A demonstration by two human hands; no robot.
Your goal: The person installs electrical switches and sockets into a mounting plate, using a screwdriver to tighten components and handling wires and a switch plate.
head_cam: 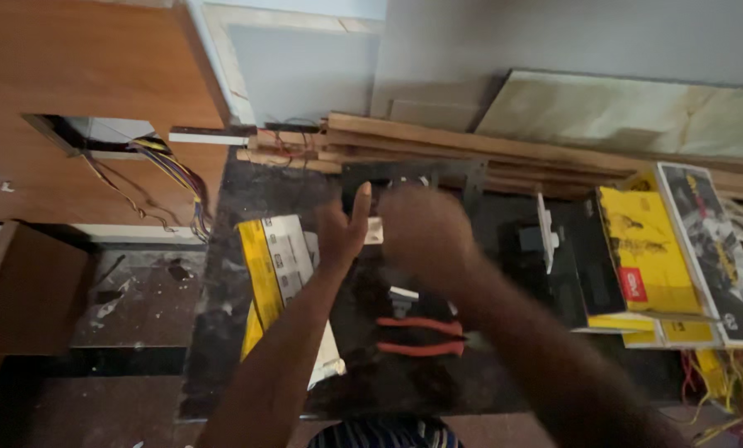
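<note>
Hands: left hand (344,231) fingers up, pinching small pale part (375,231); right hand (424,232) blurred, grip unclear. Fitting step; pliers (421,336) at 6 o'clock.

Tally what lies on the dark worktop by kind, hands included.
Hands: 2, left hand and right hand
Pliers with orange handles: 1
Black frame: 1
Yellow and white cartons: at least 3, one on the left, a stack on the right
Total: at least 7
</note>
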